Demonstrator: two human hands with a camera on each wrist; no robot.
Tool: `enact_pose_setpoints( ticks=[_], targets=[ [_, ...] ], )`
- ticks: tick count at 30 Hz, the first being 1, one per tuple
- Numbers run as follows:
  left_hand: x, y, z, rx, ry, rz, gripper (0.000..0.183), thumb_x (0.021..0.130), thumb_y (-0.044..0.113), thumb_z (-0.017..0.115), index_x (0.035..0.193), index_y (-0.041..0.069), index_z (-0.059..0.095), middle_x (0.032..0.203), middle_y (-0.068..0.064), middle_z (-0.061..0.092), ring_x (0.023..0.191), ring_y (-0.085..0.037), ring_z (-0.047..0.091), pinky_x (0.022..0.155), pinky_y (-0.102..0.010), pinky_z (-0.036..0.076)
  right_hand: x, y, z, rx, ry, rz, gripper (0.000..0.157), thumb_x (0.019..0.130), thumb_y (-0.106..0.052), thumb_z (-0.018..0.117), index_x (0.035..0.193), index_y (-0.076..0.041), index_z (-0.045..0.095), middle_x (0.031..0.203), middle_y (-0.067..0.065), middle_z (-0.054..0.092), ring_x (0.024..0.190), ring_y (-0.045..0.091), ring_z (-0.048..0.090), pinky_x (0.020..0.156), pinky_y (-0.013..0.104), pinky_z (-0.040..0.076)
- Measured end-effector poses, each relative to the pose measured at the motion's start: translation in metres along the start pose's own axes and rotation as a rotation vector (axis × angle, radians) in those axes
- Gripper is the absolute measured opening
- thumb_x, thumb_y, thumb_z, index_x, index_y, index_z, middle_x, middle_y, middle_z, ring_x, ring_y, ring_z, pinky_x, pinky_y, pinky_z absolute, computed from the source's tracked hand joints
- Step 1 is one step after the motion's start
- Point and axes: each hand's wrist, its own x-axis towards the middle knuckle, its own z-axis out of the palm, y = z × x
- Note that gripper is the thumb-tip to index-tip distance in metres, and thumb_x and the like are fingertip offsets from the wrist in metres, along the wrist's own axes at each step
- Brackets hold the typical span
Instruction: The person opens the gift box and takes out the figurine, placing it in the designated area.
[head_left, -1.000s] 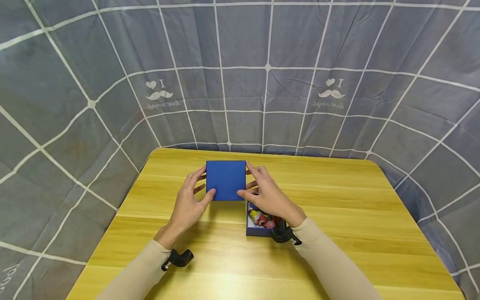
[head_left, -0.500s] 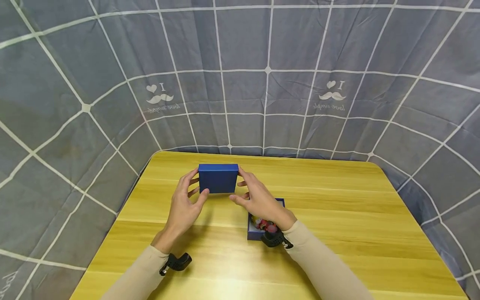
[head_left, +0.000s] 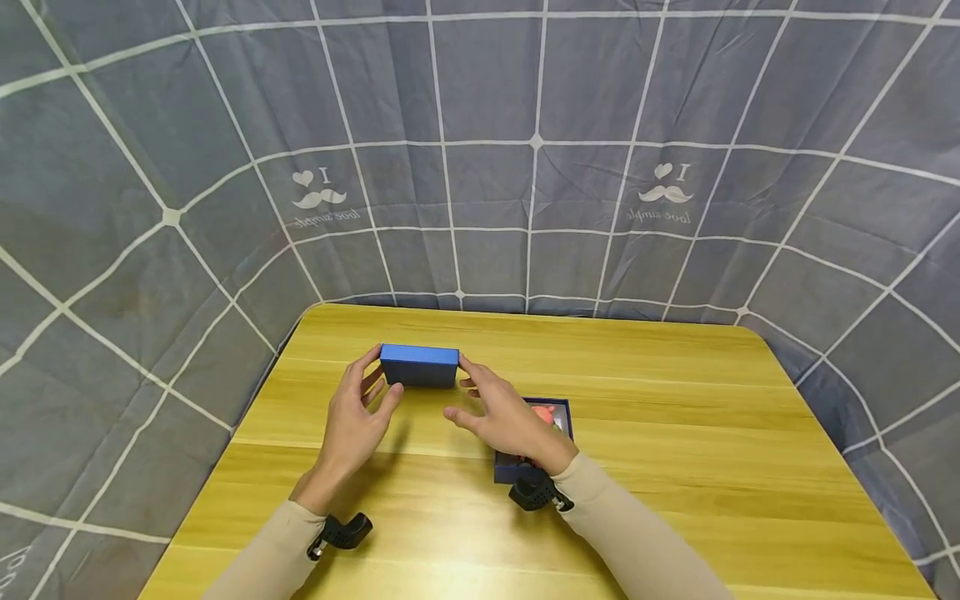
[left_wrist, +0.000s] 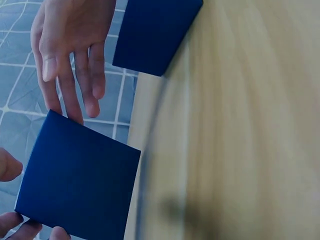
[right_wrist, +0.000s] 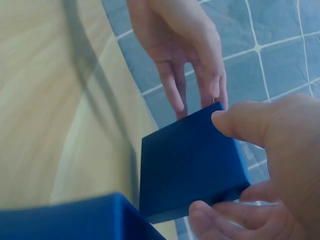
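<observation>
Both hands hold a square blue box lid [head_left: 420, 372] between them, tilted, over the table left of the middle. Its lit narrow side faces up and a dark flat face points toward me. At its left edge, fingertips of the left hand [head_left: 352, 421] support it; the right hand [head_left: 506, 421] supports the opposite edge the same way. Both thumbs stand away from the lid's edges in the left wrist view. Under the right wrist sits an open blue box [head_left: 508, 476], with a coral-pink toy [head_left: 543, 413] showing inside; the hand covers most of its contents.
A wood-grain table [head_left: 675, 467] spreads under everything. Behind it and at both sides hangs a grey curtain [head_left: 487, 183] with white grid lines. Black wrist cameras [head_left: 341, 533] are strapped at both sleeves.
The lid has moved left and lower, tipping from face-on so that its narrow upper side shows. Both hands travelled with it, thumbs spreading off its face. The open box has stayed put.
</observation>
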Motion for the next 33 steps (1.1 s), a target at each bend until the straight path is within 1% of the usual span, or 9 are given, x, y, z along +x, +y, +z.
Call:
enact_pose_setpoints(
  ticks=[4, 10, 13, 18, 20, 22, 25, 31, 33],
  targets=[
    [-0.004, -0.006, -0.004, 0.031, 0.004, -0.004, 0.071, 0.115, 0.013, 0.076, 0.178, 0.009, 0.044, 0.177, -0.022, 0.05, 0.157, -0.05, 0.062, 0.124, -0.05, 0.052, 0.0, -0.001, 0.005, 0.027, 0.011, -0.006, 0.089, 0.115, -0.032, 0.077, 0.185, -0.007, 0.027, 0.177, 0.027, 0.053, 0.157, 0.047, 0.062, 0.129, 0.063, 0.052],
    [-0.01, -0.012, -0.008, 0.07, 0.012, -0.017, 0.07, 0.115, 0.012, 0.075, 0.178, 0.009, 0.045, 0.18, -0.02, 0.051, 0.151, -0.048, 0.068, 0.122, -0.053, 0.054, -0.004, -0.005, 0.008, 0.021, 0.005, 0.012, 0.088, 0.115, -0.034, 0.077, 0.186, -0.015, 0.028, 0.178, 0.02, 0.056, 0.16, 0.04, 0.062, 0.13, 0.057, 0.052],
    [-0.013, -0.013, -0.012, 0.086, 0.011, -0.022, 0.069, 0.115, 0.013, 0.075, 0.177, 0.009, 0.047, 0.179, -0.021, 0.053, 0.148, -0.048, 0.07, 0.121, -0.051, 0.055, -0.005, -0.005, 0.012, 0.015, 0.003, 0.01, 0.087, 0.116, -0.034, 0.077, 0.186, -0.015, 0.028, 0.177, 0.02, 0.057, 0.159, 0.038, 0.063, 0.13, 0.055, 0.053],
    [-0.016, -0.015, -0.016, 0.078, 0.003, -0.043, 0.066, 0.114, 0.014, 0.076, 0.175, 0.008, 0.048, 0.176, -0.023, 0.055, 0.147, -0.048, 0.072, 0.113, -0.02, 0.057, -0.008, -0.006, 0.016, 0.015, -0.013, 0.002, 0.085, 0.116, -0.033, 0.076, 0.185, -0.011, 0.031, 0.176, 0.021, 0.057, 0.158, 0.04, 0.064, 0.128, 0.056, 0.054],
    [-0.018, -0.016, -0.017, 0.073, 0.002, -0.058, 0.064, 0.114, 0.013, 0.075, 0.173, 0.006, 0.049, 0.174, -0.024, 0.055, 0.146, -0.048, 0.072, 0.113, -0.023, 0.059, -0.01, -0.007, 0.017, 0.011, -0.028, 0.001, 0.084, 0.116, -0.033, 0.076, 0.184, -0.01, 0.033, 0.176, 0.022, 0.057, 0.158, 0.041, 0.064, 0.128, 0.056, 0.054],
    [-0.019, -0.016, -0.017, 0.067, 0.007, -0.073, 0.061, 0.114, 0.012, 0.075, 0.17, 0.004, 0.051, 0.173, -0.024, 0.057, 0.146, -0.049, 0.072, 0.114, -0.034, 0.062, -0.011, -0.008, 0.018, 0.006, -0.039, 0.002, 0.083, 0.116, -0.035, 0.076, 0.183, -0.007, 0.034, 0.176, 0.022, 0.056, 0.158, 0.041, 0.064, 0.127, 0.055, 0.054],
    [-0.02, -0.015, -0.017, 0.078, 0.023, -0.093, 0.056, 0.114, 0.011, 0.076, 0.165, 0.003, 0.055, 0.169, -0.025, 0.06, 0.146, -0.048, 0.072, 0.116, -0.048, 0.058, -0.011, -0.008, 0.019, -0.007, -0.038, 0.01, 0.082, 0.116, -0.037, 0.076, 0.181, -0.004, 0.038, 0.174, 0.023, 0.059, 0.156, 0.04, 0.065, 0.126, 0.054, 0.056],
    [-0.024, -0.017, -0.019, 0.056, 0.045, -0.099, 0.048, 0.111, 0.007, 0.078, 0.157, 0.001, 0.062, 0.162, -0.025, 0.067, 0.145, -0.048, 0.073, 0.112, -0.017, 0.056, -0.013, -0.011, 0.025, -0.025, -0.031, 0.021, 0.081, 0.115, -0.033, 0.078, 0.178, 0.002, 0.042, 0.167, 0.026, 0.065, 0.151, 0.042, 0.069, 0.123, 0.056, 0.058],
    [-0.025, -0.017, -0.02, 0.044, 0.046, -0.095, 0.047, 0.111, 0.006, 0.078, 0.155, 0.0, 0.064, 0.16, -0.025, 0.069, 0.144, -0.048, 0.074, 0.109, -0.01, 0.055, -0.013, -0.013, 0.027, -0.033, -0.037, 0.03, 0.081, 0.114, -0.032, 0.079, 0.178, 0.003, 0.041, 0.165, 0.026, 0.067, 0.15, 0.041, 0.071, 0.122, 0.057, 0.059]
  ],
)
